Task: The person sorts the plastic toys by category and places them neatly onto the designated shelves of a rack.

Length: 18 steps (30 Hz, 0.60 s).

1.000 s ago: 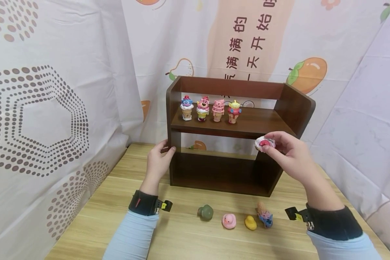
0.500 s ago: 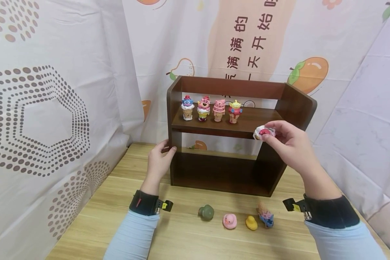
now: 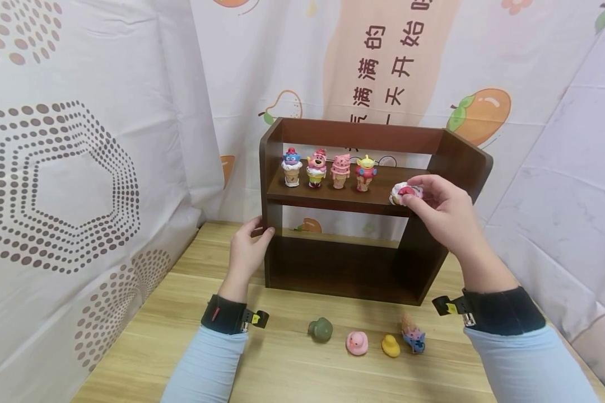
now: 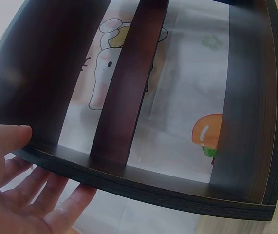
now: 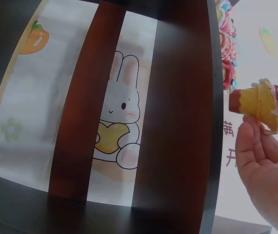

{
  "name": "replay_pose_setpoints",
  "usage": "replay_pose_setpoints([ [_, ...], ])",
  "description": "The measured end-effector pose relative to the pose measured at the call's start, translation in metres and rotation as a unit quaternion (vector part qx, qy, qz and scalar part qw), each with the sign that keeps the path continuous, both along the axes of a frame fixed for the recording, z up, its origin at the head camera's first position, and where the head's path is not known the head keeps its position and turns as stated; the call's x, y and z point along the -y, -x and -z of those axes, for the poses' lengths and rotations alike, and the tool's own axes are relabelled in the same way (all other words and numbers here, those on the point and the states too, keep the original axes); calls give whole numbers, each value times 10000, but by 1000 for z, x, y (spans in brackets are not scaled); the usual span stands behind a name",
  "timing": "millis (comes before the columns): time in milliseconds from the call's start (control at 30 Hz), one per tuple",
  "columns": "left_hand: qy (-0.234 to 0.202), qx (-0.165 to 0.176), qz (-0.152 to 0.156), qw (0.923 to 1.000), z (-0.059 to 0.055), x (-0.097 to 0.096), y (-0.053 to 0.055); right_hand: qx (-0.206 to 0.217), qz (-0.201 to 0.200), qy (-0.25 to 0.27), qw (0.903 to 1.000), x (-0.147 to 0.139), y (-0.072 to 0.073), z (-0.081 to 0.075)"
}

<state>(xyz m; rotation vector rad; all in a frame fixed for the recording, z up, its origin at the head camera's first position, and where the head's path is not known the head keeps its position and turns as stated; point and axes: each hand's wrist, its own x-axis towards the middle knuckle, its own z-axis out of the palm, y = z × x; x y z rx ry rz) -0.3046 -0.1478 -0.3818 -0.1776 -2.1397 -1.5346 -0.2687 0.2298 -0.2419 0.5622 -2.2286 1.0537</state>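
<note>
On the left, a dotted cloth (image 3: 85, 190) hangs over the bench (image 3: 191, 268), whose edge slants away beneath it. The left hand (image 3: 249, 247) grips the left panel (image 3: 269, 162) of a brown shelf (image 3: 358, 135), thumb at the front edge, fingers outside. Just inside that panel, near the front edge of the upper board (image 3: 333, 196), stand a blue-headed figurine (image 3: 292, 168), a pink bear figurine (image 3: 316, 168), a pink cat figurine (image 3: 340, 171) and a red figurine (image 3: 366, 172), narrow gaps between them. On the bench before the shelf, spaced apart, sit a green toy (image 3: 322, 329), a pink duck (image 3: 357, 343) and a yellow duck (image 3: 390, 346); a cone figurine (image 3: 412, 335) lies just beside the last. Above these, right of the red figurine with a gap between, the white-topped figurine (image 3: 402, 193) tilts at the board's front edge, pinched between thumb and fingers of the right hand (image 3: 448, 211). That hand partly covers the front edge of the right panel (image 3: 466, 162).
</note>
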Motion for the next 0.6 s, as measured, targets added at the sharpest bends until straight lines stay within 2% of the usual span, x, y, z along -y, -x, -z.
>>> replay_pose_setpoints([
  [600,-1,60,-1,10000,0,0,0,428,285,-92,9986,1,19,-10],
])
